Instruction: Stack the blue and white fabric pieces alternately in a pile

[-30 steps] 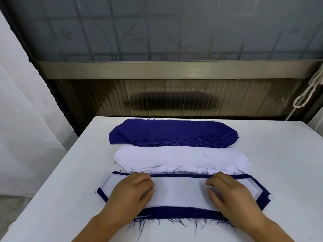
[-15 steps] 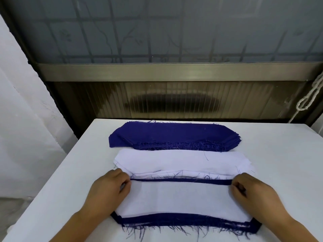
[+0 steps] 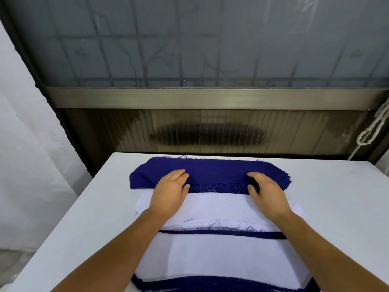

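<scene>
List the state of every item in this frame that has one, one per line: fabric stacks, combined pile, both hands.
Blue fabric stack: at the table's far side, near edge frayed, both hands on it.
White fabric stack: flat, between the blue stack and the pile, under both forearms.
Alternating pile: nearest, white piece on top, blue edges showing.
Left hand: fingers on the blue stack's near edge.
Right hand: fingers curled at the blue stack's near edge.

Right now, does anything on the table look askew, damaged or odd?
Nothing serious. The blue fabric stack fans out at its right end and shows frayed threads along its near edge; the mixed pile has loose threads too. Both hands, left hand and right hand, reach the blue stack.
</scene>
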